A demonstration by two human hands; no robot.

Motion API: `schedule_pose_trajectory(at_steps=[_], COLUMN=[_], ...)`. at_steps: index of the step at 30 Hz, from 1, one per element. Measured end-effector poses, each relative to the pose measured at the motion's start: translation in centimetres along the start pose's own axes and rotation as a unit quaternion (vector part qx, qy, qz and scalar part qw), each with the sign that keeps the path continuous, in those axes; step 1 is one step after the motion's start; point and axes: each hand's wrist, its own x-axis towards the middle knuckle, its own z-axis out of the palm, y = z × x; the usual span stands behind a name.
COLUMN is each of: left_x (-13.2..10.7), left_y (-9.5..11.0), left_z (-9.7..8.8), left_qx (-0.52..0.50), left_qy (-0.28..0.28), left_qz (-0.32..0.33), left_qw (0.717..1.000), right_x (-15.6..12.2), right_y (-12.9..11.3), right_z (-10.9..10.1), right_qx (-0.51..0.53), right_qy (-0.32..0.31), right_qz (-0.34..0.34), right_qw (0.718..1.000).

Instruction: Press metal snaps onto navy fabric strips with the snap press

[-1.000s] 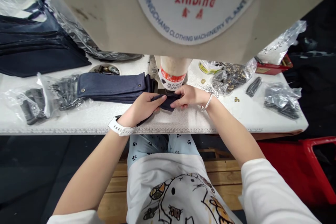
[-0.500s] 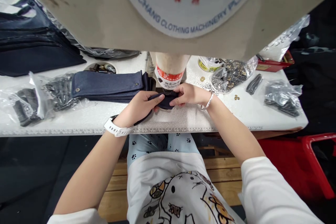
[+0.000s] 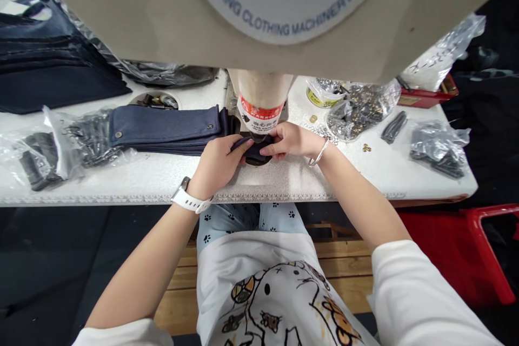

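Note:
A dark navy strip of cloth [image 3: 256, 151] lies beneath the snap-setting or button machine's head [image 3: 261, 100], which carries a red warning label. My left hand [image 3: 221, 162], with a white watch at the wrist, pinches the cloth's left part between thumb and fingers. From the other side my right hand [image 3: 292, 140], wearing a silver bangle, pinches its right part close to the head's lower tip. The exact contact between tip and cloth is hidden. Left of my hands lies a stack of navy fabric pieces [image 3: 166, 123]; the top one has two metal snaps.
Plastic bags of dark parts [image 3: 91, 138] lie at the left. To the right are a bag of metal fasteners [image 3: 363, 111], loose brass pieces [image 3: 366, 147] and another bag [image 3: 440, 146]. A ruler tape [image 3: 121, 200] runs along the table's front edge.
My left wrist has shifted right and turned, and the cloth end that hung below the left hand no longer shows. Both hands still pinch the cloth. The view has tilted slightly.

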Motion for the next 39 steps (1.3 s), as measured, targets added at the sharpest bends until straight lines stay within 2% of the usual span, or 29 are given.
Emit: schedule_pose_trajectory(at_steps=[6, 13, 20, 23, 28, 31, 39], left_x=[0.1, 0.4, 0.7, 0.6, 0.5, 0.5, 0.7], left_y=[-0.8, -1.1, -1.1, -1.2, -1.2, -1.3, -1.6], left_z=[0.4, 1.0, 1.8, 1.7, 1.5, 1.5, 2.2], left_qx=[0.024, -0.042, -0.115, -0.128, -0.135, -0.13, -0.085], left_qy=[0.063, 0.067, 0.109, 0.101, 0.088, 0.095, 0.127], left_qz=[0.065, 0.052, 0.053, 0.056, 0.058, 0.065, 0.081], left_qw=[0.996, 0.996, 0.986, 0.985, 0.985, 0.985, 0.985], right_x=[0.1, 0.4, 0.8, 0.8, 1.0, 1.2, 1.2], right_y=[-0.2, -0.2, -0.2, -0.3, -0.2, 0.0, -0.1], right_z=[0.1, -0.3, -0.7, -0.8, -1.0, -1.1, -1.1], right_qx=[-0.012, -0.035, -0.051, -0.063, -0.078, -0.089, -0.078], right_qy=[0.0, -0.013, -0.029, -0.038, -0.04, -0.039, -0.031], right_qz=[-0.001, 0.003, -0.002, -0.002, -0.026, -0.044, -0.043], right_qw=[1.0, 0.999, 0.998, 0.997, 0.996, 0.994, 0.996])
